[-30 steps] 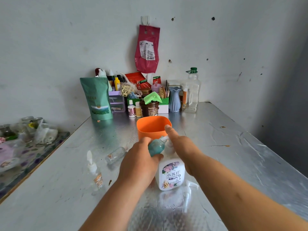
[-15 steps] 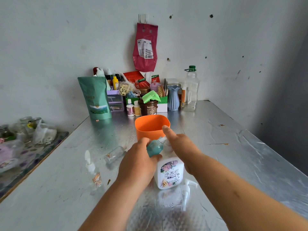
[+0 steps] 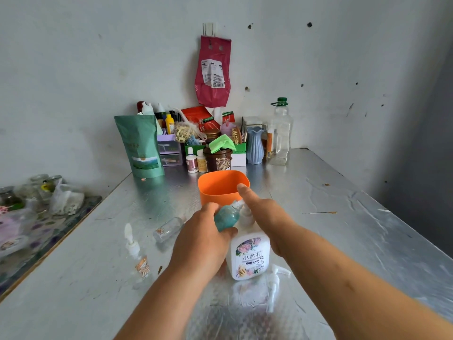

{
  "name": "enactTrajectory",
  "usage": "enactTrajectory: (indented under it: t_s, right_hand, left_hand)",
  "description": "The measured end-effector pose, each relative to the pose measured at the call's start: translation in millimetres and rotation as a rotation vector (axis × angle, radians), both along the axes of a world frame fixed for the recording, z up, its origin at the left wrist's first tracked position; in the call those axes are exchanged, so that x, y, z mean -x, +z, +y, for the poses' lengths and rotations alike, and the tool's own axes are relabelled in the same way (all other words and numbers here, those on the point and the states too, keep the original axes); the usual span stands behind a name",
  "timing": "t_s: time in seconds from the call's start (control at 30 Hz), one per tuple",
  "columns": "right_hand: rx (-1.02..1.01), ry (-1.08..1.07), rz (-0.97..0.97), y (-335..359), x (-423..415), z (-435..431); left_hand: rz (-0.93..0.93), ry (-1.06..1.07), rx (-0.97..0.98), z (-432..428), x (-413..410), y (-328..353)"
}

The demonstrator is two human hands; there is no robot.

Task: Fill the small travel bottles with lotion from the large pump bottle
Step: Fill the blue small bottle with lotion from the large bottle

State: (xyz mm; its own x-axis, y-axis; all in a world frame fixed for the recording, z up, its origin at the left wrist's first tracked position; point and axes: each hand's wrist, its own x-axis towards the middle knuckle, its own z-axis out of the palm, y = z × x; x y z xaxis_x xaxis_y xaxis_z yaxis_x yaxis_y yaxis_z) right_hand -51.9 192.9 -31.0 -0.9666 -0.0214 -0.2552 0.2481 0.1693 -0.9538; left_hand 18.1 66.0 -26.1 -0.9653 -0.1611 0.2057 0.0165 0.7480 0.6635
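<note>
Tip: left hand [image 3: 198, 241] wraps teal travel bottle [image 3: 226, 218] at the spout of pump bottle [image 3: 250, 258], so press slow with straight-fingered right hand [image 3: 267, 217].

left arm: bare forearm enters bottom centre, reaching forward.
left hand [image 3: 203, 241]: back up, fingers and thumb curled round a small teal plastic travel bottle [image 3: 226, 218], neck tilted toward the right hand.
right arm: bare forearm enters bottom right, angled in to centre.
right hand [image 3: 266, 217]: palm down over the top of a large white plastic pump bottle [image 3: 250, 256]; index finger [image 3: 243, 190] straight, pointing forward; other fingers hidden.
spacing: hands just beside each other.
</note>
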Motion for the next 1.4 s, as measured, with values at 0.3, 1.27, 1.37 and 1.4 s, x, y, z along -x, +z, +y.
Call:
enactTrajectory:
  t_s: [0.3, 1.27, 1.37, 1.4]
  right_hand:
    - [-0.167, -0.040, 0.158, -4.0, -2.5, 0.8]
    - [-0.217, -0.047, 0.084, -1.0, 1.1, -4.3]
    - [-0.159, -0.036, 0.046, 1.1, -1.5, -2.6]
    - [-0.122, -0.029, 0.022, 1.3, -2.2, -1.7]
  left_hand:
    - [-0.025, -0.003, 0.005, -0.2, 1.4, -4.0]
    - [-0.018, -0.018, -0.038, -2.0, 3.1, -10.2]
    - [-0.019, -0.026, -0.075, -4.7, 1.7, -12.1]
    - [-0.019, -0.027, -0.090, -6.1, 0.9, -13.0]
